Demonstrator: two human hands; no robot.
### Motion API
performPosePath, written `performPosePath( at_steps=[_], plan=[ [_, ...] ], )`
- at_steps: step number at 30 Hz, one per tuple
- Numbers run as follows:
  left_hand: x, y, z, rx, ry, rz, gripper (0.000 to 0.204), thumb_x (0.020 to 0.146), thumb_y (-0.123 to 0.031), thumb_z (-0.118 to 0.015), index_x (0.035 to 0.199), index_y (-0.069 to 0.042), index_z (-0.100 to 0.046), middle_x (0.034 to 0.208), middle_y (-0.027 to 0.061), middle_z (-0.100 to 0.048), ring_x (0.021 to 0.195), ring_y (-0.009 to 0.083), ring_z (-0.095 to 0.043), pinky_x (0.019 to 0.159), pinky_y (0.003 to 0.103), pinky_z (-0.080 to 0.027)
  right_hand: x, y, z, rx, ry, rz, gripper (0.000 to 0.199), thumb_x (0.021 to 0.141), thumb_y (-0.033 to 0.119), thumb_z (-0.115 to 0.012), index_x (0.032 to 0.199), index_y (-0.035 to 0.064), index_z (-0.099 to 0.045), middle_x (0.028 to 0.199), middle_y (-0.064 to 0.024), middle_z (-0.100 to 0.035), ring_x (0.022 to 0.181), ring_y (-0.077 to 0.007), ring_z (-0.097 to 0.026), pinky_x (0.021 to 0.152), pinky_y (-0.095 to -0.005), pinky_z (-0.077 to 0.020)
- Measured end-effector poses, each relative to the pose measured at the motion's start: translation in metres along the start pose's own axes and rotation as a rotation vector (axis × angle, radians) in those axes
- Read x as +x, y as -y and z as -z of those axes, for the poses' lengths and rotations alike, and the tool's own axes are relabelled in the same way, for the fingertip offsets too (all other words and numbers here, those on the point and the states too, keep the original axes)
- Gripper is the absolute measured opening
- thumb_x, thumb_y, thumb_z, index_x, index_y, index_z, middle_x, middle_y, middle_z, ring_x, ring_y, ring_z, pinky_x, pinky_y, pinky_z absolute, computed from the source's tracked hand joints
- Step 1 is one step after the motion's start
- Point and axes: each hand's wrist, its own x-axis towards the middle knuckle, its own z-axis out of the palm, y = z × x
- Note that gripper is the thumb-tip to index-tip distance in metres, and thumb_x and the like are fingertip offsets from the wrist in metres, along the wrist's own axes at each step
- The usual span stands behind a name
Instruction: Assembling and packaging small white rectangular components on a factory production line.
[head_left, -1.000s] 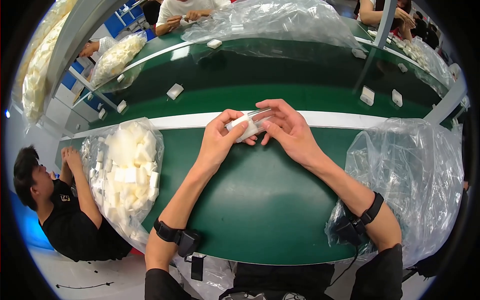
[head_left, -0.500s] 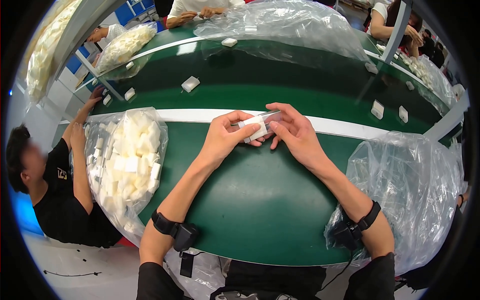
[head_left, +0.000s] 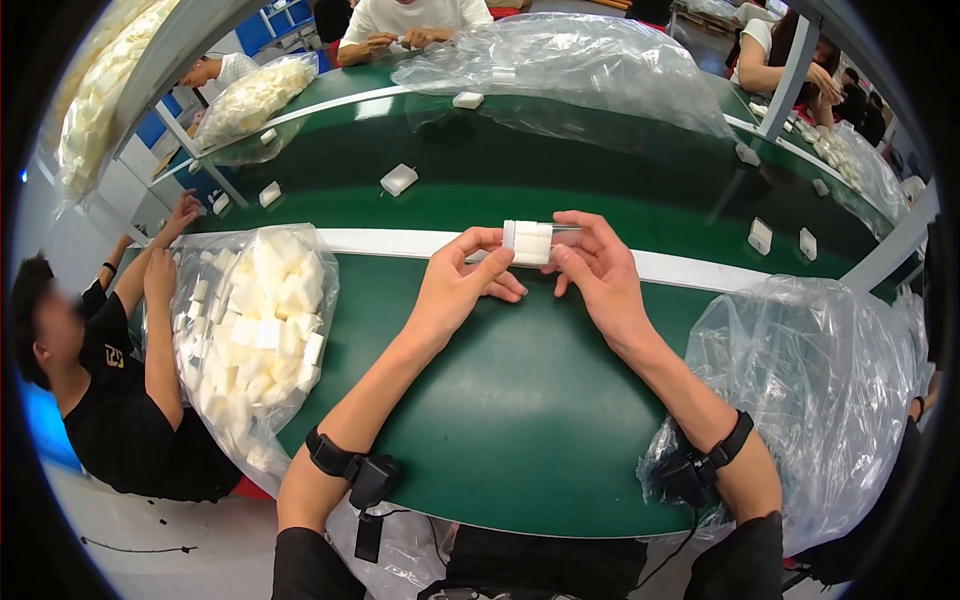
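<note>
A small white block [head_left: 527, 243] with a clear plastic part at its right end is held up over the white strip of the bench. My left hand [head_left: 455, 285] pinches its left side, thumb in front and fingers curled beneath. On the other side my right hand [head_left: 608, 285] has its thumb and bent fingers around the clear end. The fingers partly cover the block, so its exact kind does not show.
At my left lies a clear bag of white blocks [head_left: 265, 330]. A crumpled clear bag [head_left: 810, 400] lies at my right. Beyond the white strip [head_left: 400, 240], loose white pieces [head_left: 398, 180] rest on the green belt [head_left: 480, 160]. Co-workers sit at the left and across.
The white block has turned from tilted to nearly level and moved slightly right. My left fingers have shifted on it. At the left, a co-worker's arm has moved a little.
</note>
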Motion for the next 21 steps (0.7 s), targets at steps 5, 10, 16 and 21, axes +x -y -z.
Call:
performPosePath(
  at_steps=[5,10,16,21],
  plan=[
    [-0.001,-0.001,0.006,0.198,0.013,0.023,0.020,0.097,-0.012,-0.070,0.109,0.003,-0.064,0.091,0.0092,-0.070,0.074,0.0139,-0.069,0.064,0.025,-0.053,0.001,0.001,0.001,0.007,0.010,0.008,0.035,0.101,0.007,-0.060,0.133,0.0001,-0.051,0.115,-0.0118,-0.065,0.095,-0.0157,-0.064,0.072,-0.0265,-0.0536],
    [-0.011,-0.012,-0.010,0.215,0.013,-0.042,0.015,0.093,-0.008,-0.074,0.101,-0.001,-0.063,0.089,0.0079,-0.071,0.066,0.0112,-0.066,0.059,0.023,-0.050,-0.003,0.003,-0.004,0.001,0.080,0.084,0.035,0.100,0.007,-0.062,0.133,0.0008,-0.051,0.119,-0.0107,-0.063,0.101,-0.0148,-0.062,0.074,-0.0272,-0.0544],
    [-0.007,-0.004,-0.005,0.367,-0.015,-0.176,0.017,0.093,-0.001,-0.070,0.109,-0.001,-0.064,0.098,0.0079,-0.068,0.068,0.0113,-0.067,0.062,0.023,-0.052,0.000,-0.001,-0.001,-0.083,0.147,0.102,0.033,0.100,0.006,-0.062,0.132,0.0015,-0.055,0.124,-0.0075,-0.060,0.113,-0.0160,-0.059,0.090,-0.0295,-0.0532],
    [-0.002,0.001,0.006,0.484,0.043,-0.317,0.036,0.091,0.003,-0.069,0.126,0.000,-0.061,0.118,0.0095,-0.059,0.088,0.0132,-0.070,0.076,0.026,-0.058,-0.001,-0.006,0.002,-0.094,0.151,0.143,0.035,0.098,0.003,-0.063,0.133,0.0002,-0.056,0.134,-0.0087,-0.052,0.124,-0.0191,-0.055,0.105,-0.0328,-0.0481]
  ],
)
